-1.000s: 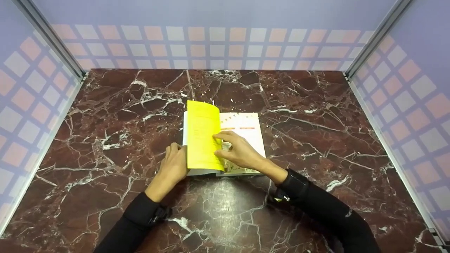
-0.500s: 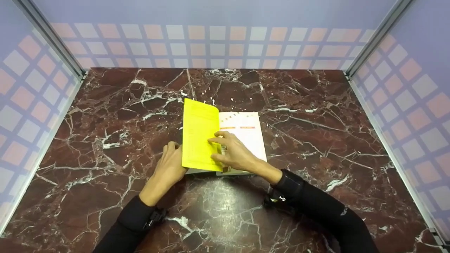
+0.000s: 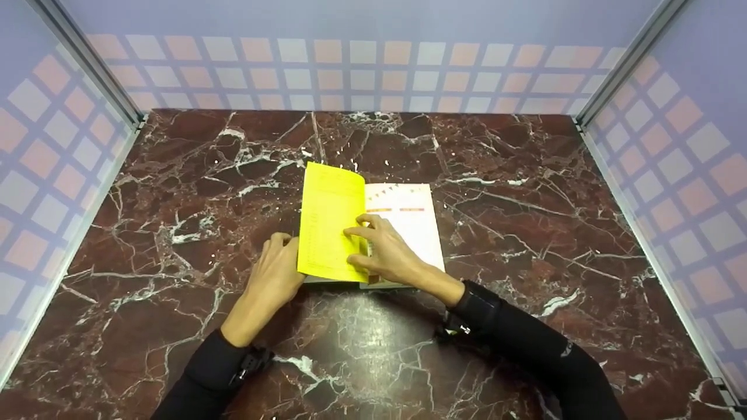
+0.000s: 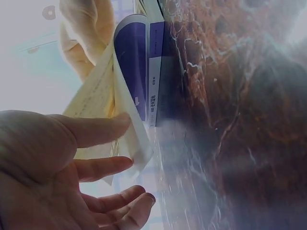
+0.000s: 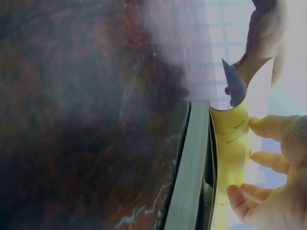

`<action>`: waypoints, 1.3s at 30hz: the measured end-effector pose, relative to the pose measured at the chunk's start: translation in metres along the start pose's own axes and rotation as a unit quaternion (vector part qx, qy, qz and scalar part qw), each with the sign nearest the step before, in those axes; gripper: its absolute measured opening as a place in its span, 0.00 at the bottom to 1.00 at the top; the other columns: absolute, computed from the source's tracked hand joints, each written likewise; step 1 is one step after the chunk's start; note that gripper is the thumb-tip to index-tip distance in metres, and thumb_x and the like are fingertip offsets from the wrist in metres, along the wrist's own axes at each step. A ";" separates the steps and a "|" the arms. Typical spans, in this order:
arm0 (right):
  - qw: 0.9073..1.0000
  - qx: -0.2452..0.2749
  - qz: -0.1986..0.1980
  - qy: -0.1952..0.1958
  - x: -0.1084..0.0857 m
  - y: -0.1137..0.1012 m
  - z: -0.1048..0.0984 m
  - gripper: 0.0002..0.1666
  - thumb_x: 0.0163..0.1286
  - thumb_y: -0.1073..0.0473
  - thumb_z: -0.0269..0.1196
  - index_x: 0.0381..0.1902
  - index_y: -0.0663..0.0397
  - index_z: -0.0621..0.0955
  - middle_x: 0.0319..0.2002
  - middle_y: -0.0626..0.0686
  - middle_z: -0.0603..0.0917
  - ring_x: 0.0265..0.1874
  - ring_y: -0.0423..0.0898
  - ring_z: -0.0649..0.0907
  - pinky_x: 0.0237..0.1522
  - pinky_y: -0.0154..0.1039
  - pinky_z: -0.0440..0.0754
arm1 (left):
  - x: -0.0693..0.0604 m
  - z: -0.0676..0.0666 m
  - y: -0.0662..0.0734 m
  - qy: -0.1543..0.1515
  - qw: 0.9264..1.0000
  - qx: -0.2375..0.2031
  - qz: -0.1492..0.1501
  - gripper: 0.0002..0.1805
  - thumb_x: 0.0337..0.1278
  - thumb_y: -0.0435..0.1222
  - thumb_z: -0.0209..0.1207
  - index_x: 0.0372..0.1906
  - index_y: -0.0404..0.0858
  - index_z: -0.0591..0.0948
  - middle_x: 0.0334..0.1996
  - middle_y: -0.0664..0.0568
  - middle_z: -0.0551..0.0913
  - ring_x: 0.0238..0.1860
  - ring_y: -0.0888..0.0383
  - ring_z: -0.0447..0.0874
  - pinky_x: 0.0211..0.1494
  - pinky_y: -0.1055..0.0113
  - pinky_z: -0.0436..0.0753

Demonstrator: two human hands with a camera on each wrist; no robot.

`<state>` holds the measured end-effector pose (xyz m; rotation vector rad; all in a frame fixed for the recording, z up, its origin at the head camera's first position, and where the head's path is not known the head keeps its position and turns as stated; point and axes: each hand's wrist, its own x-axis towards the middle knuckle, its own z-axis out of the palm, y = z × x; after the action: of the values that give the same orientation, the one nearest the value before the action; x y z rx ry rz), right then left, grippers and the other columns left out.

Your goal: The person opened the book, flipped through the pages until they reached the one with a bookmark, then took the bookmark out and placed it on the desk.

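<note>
An open book lies on the marble table, with a bright yellow page raised over its left side. My left hand is at the book's left edge, its fingertips partly hidden behind that page. In the left wrist view, the thumb and index finger of this hand pinch the free edge of a curved leaf, purple on one face. My right hand lies over the middle of the book, fingers spread. Its fingertips touch the yellow page near the spine, as the right wrist view shows.
A reddish-brown marble tabletop with white veins surrounds the book. Lilac panels with pink and white squares stand at the back and both sides. Small white flecks lie behind the book.
The yellow page has swung a little to the left and covers the white page that showed beside it. My left hand has shifted left and the right hand slightly left.
</note>
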<state>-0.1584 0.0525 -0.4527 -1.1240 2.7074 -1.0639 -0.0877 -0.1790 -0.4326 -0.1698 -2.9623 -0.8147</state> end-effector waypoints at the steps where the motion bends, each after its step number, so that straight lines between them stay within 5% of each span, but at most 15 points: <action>1: 1.000 -0.002 0.000 0.000 0.001 0.000 0.000 0.31 0.64 0.55 0.74 0.63 0.58 0.82 0.65 0.65 0.74 0.65 0.62 0.73 0.71 0.54 0.70 | 0.000 -0.001 0.000 0.001 1.000 0.000 -0.002 0.12 0.66 0.32 0.64 0.51 0.31 0.83 0.58 0.29 0.77 0.59 0.33 0.74 0.56 0.36 0.80; 11: 0.999 -0.027 -0.033 0.014 0.005 0.004 0.003 0.30 0.63 0.51 0.75 0.60 0.59 0.84 0.60 0.65 0.75 0.56 0.59 0.75 0.63 0.53 0.74 | 0.000 -0.014 0.000 -0.021 0.998 -0.010 -0.063 0.23 0.69 0.30 0.60 0.67 0.30 0.77 0.58 0.32 0.79 0.56 0.32 0.80 0.53 0.34 0.82; 18: 0.999 -0.025 -0.037 0.013 0.007 0.004 0.006 0.30 0.62 0.50 0.76 0.59 0.58 0.85 0.60 0.65 0.75 0.55 0.58 0.75 0.62 0.52 0.74 | -0.004 -0.023 0.002 0.001 0.997 -0.011 -0.079 0.28 0.67 0.27 0.60 0.71 0.33 0.73 0.64 0.32 0.75 0.57 0.30 0.79 0.52 0.32 0.81; 25: 0.999 -0.029 -0.035 0.007 0.007 0.002 0.011 0.27 0.63 0.49 0.75 0.57 0.54 0.87 0.61 0.64 0.76 0.55 0.58 0.75 0.60 0.51 0.74 | -0.003 -0.020 0.012 0.052 0.999 -0.012 -0.004 0.31 0.59 0.28 0.69 0.68 0.28 0.75 0.64 0.32 0.73 0.65 0.35 0.72 0.67 0.40 0.76; 32: 0.998 -0.041 -0.040 0.008 0.005 0.003 0.012 0.26 0.64 0.48 0.74 0.56 0.54 0.87 0.62 0.63 0.76 0.54 0.57 0.75 0.59 0.50 0.75 | 0.000 -0.012 0.023 0.052 0.994 0.000 0.095 0.32 0.55 0.27 0.72 0.66 0.28 0.76 0.64 0.32 0.74 0.63 0.37 0.75 0.66 0.43 0.79; 39: 0.998 -0.049 -0.039 0.010 0.005 0.005 0.011 0.25 0.64 0.48 0.74 0.55 0.55 0.87 0.62 0.63 0.76 0.54 0.58 0.75 0.60 0.51 0.75 | 0.000 0.000 0.033 0.017 0.991 0.031 0.127 0.31 0.58 0.31 0.72 0.66 0.27 0.76 0.69 0.29 0.70 0.69 0.34 0.70 0.71 0.39 0.74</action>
<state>-0.1616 0.0451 -0.4631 -1.2512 2.7795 -0.9656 -0.0834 -0.1506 -0.4161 -0.5115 -2.8492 -0.6838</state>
